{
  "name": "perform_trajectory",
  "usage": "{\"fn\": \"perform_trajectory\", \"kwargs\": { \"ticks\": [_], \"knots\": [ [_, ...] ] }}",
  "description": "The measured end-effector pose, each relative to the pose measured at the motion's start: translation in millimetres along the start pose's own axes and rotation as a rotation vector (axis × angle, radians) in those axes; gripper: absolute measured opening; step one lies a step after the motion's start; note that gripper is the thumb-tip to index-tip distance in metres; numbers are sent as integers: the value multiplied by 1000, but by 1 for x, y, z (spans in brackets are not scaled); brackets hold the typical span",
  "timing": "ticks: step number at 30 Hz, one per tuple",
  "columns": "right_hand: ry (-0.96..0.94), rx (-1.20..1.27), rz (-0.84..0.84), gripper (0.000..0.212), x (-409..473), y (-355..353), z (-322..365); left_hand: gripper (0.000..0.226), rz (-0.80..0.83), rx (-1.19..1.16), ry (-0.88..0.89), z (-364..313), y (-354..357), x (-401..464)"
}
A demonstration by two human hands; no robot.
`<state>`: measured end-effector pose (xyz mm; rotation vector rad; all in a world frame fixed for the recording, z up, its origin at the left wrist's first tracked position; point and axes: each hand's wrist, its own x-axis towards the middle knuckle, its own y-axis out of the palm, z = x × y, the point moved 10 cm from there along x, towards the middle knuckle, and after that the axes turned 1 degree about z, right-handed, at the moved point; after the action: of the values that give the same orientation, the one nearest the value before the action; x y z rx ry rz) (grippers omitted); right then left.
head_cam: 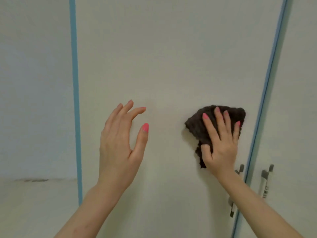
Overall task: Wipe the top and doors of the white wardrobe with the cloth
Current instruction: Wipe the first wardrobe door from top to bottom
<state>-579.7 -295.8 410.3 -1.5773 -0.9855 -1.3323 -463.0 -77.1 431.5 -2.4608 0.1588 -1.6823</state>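
Colour of the cloth: dark brown. The cloth [204,127] is fuzzy and crumpled, and it lies flat against the wardrobe door [163,57].
Wardrobe door: white and plain, it fills the middle of the view. It has a thin blue edge strip [75,83] down its left side and another blue strip [269,83] down its right side.
Right hand: the right hand [221,143] is on top of the cloth with its fingers spread out flat. The palm pushes the cloth onto the door. The thumb is tucked into the lower fold of the cloth.
Left hand: the left hand [118,145] is up in front of the door, to the left of the cloth and well apart from it. Its fingers are loose and a bit curled, and it holds nothing. I cannot tell if its fingertips touch the door.
Nails: pink on both hands.
Handles: two grey handles sit low on the right. The near handle [240,169] is partly behind the right wrist. The far handle [265,177] is on the next door [301,100], just past the blue strip.
Left side: a pale wall [34,83] shows beside the wardrobe.
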Motion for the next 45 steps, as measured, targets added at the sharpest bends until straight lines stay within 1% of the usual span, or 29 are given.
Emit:
{"fn": "perform_trajectory", "kwargs": {
  "ticks": [3, 4, 5, 6, 9, 11, 13, 15, 17, 18, 20, 22, 25, 27, 28, 30, 33, 34, 35, 36, 37, 39, 40, 41, 43, 45],
  "knots": [
    [447, -8, -175, 73, -13, -7, -25, 35, 11, -11, 2, -5, 9, -5],
    [551, -12, -212, 73, -25, -7, -26, 36, 13, -23, 1, -7, 12, -8],
    [605, -8, -223, 73, -40, -5, -23, 37, 15, -36, 0, -9, 15, -12],
    [606, 0, -197, 72, -55, -2, -17, 37, 20, -46, -1, -11, 19, -16],
    [450, 30, -4, 73, -96, 9, 4, 39, 49, -70, -12, -18, 31, -27],
    [377, 37, 49, 73, -97, 9, 2, 39, 60, -81, -24, -21, 37, -31],
    [401, 25, 2, 73, -68, 2, -15, 39, 75, -77, -21, -25, 43, -33],
    [480, 5, -96, 73, -32, -6, -39, 38, 77, -71, -16, -26, 46, -33],
    [502, -30, -172, 73, -12, -12, -49, 38, 69, -78, -20, -25, 46, -33],
    [474, -40, -184, 73, -13, -10, -47, 37, 68, -77, -23, -25, 47, -34],
    [348, -18, -134, 74, -41, 2, -30, 38, 67, -69, -31, -26, 52, -36],
    [191, 19, -3, 71, -99, 18, -1, 38, 68, -70, -44, -28, 57, -39],
    [-40, -63, 235, 57, -195, 31, 19, 36, 77, -62, -38, -29, 61, -49],
    [-165, -86, 297, 56, -213, 31, 16, 35, 78, -30, -21, -29, 60, -55],
    [-198, -84, 288, 56, -203, 29, 13, 35, 76, -17, -24, -28, 60, -56],
    [-181, -53, 210, 56, -163, 22, 8, 35, 77, 2, -43, -25, 62, -56],
    [57, 25, 59, 70, -107, 17, -8, 36, 71, 15, -58, -24, 66, -61],
    [128, 44, 25, 70, -102, 18, -10, 36, 64, 12, -65, -23, 66, -64],
    [140, 50, 14, 68, -106, 19, -3, 36, 52, 6, -77, -20, 65, -69],
    [71, 43, 40, 66, -118, 23, 11, 35, 36, -3, -90, -18, 64, -74],
    [-80, 29, 108, 63, -138, 30, 30, 34, 22, -9, -103, -16, 62, -79],
    [-479, 5, 298, 64, -196, 44, 61, 32, 4, -7, -119, -12, 57, -88],
    [-631, -17, 380, 63, -222, 48, 67, 32, 0, -2, -128, -9, 53, -92],
    [-720, -36, 424, 62, -238, 49, 69, 33, -4, 4, -141, -6, 49, -95],
    [-765, -22, 421, 58, -239, 45, 73, 35, -15, 18, -170, 4, 39, -100],
    [-709, 22, 340, 58, -205, 39, 78, 37, -29, 44, -195, 13, 31, -103]
  ]
}}
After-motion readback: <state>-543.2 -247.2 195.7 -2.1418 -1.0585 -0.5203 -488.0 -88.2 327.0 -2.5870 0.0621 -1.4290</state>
